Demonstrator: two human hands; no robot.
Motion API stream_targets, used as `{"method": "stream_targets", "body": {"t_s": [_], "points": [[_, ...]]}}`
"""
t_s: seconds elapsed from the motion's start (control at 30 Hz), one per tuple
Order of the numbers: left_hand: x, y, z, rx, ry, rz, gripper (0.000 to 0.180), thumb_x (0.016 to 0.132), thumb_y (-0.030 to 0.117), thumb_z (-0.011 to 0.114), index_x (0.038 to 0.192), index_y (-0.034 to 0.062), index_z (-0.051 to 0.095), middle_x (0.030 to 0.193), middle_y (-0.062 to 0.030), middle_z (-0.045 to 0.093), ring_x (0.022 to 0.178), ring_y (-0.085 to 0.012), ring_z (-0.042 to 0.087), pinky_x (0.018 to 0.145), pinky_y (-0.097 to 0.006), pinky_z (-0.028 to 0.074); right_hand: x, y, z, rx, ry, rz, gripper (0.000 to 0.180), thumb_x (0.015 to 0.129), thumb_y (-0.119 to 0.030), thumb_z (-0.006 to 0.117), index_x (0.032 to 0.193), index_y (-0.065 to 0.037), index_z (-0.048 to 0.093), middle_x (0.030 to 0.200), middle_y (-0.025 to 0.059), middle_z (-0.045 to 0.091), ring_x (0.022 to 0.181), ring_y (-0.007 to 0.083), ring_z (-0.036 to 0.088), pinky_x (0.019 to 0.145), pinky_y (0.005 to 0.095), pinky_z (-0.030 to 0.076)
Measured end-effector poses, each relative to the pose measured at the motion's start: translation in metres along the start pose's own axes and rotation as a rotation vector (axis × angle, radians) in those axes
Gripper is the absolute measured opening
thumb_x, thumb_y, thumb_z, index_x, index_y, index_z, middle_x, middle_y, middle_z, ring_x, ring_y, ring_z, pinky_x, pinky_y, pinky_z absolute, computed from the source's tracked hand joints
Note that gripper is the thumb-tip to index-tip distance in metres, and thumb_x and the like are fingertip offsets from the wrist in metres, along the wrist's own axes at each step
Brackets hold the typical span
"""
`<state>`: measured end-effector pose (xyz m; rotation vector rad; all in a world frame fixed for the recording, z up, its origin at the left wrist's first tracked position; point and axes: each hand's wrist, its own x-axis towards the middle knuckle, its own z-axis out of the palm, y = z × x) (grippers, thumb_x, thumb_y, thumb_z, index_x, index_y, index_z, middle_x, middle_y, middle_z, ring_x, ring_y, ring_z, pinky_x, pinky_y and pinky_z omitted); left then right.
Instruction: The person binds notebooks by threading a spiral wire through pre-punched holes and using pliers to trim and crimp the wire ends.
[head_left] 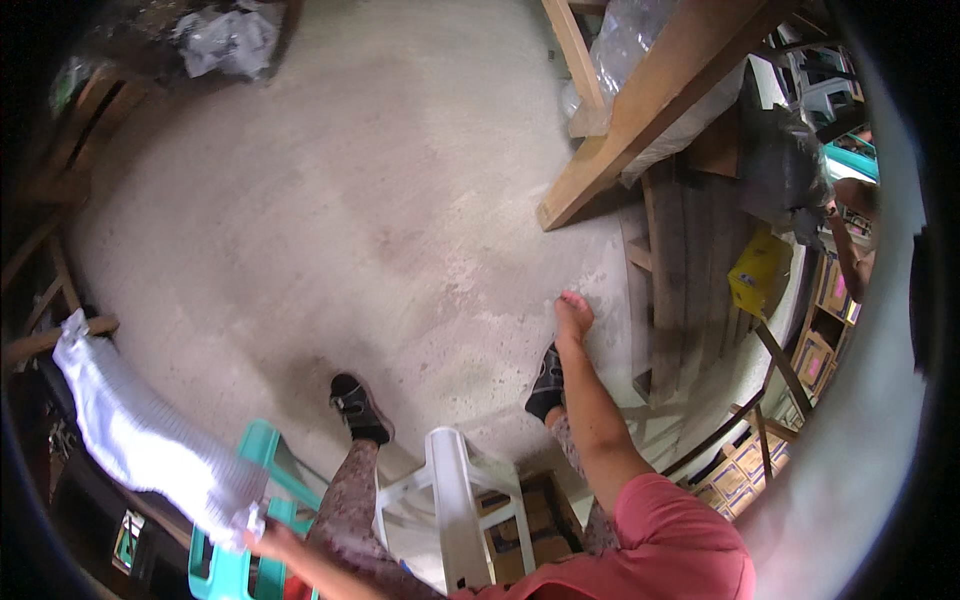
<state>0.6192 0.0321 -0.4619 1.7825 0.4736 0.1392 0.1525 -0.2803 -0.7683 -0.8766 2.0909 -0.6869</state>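
Gripping one long white cloth [140,435] at its lower end, the left hand [268,540] sits at seven o'clock; the cloth's long axis runs up toward nine o'clock. The right hand [573,318] hangs open, empty, at three o'clock. Two stools stand below: one teal stool [240,570], one white stool [455,500].

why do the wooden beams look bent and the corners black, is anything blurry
Head view: fisheye bends straight edges like the wooden beam toward the rim, and a black vignette rings the picture; the concrete floor is evenly lit, soft shadow under the feet; the right hand and the white cloth are slightly soft.
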Motion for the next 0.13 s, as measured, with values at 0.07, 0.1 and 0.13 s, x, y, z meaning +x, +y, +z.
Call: {"method": "stream_targets", "body": {"t_s": [0.07,0.1,0.13], "points": [[-0.009,0.002,0.019,0.105,0.033,0.117,0.044,0.085,0.017,0.063,0.121,-0.0016,0.045,0.107,-0.0132,0.058,0.091,-0.0231,0.058,0.079,-0.037,0.049,-0.054,-0.016,-0.012,-0.114,-0.001,0.090,0.023,0.065,0.003,0.065,0.087,-0.003,0.063,0.086,0.0043,0.062,0.076,0.0128,0.056,0.069,0.0258,0.046],[-0.015,0.010,0.024,0.037,0.023,0.203,0.042,0.086,0.012,0.061,0.122,-0.0025,0.045,0.111,-0.0125,0.057,0.092,-0.0226,0.058,0.080,-0.037,0.049,-0.084,-0.028,-0.021,-0.017,-0.045,0.178,0.023,0.066,0.003,0.064,0.088,-0.002,0.063,0.087,0.0046,0.062,0.077,0.0131,0.056,0.070,0.0256,0.046],[-0.031,0.031,0.046,-0.002,0.106,0.138,0.040,0.086,0.010,0.061,0.121,-0.0032,0.047,0.111,-0.0117,0.058,0.091,-0.0221,0.058,0.080,-0.037,0.049,-0.113,-0.056,-0.028,0.083,-0.079,0.254,0.023,0.067,0.003,0.064,0.089,-0.001,0.063,0.088,0.0048,0.062,0.078,0.0134,0.057,0.071,0.0253,0.046]]}}
